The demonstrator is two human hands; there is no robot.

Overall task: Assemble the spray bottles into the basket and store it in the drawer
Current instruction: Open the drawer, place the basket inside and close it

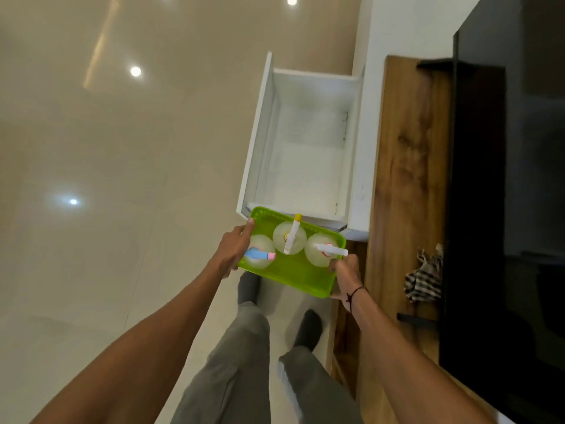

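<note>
Just before the open drawer (pixel 305 154), both hands' grips, left hand (pixel 234 250) and right hand (pixel 345 275), clasp opposite ends of the green basket (pixel 293 275).

Lime-green plastic basket (pixel 293 275); white open drawer (pixel 305 148) at twelve o'clock; black-and-white striped crumpled cloth (pixel 423 281) at three o'clock.

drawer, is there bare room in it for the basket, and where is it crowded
The open white drawer shows a bare floor between its four white walls, nothing visible inside. The wooden cabinet top is bare beyond the striped cloth. The green basket, held by left hand and right hand, is crowded at its far half by three spray bottles.
</note>
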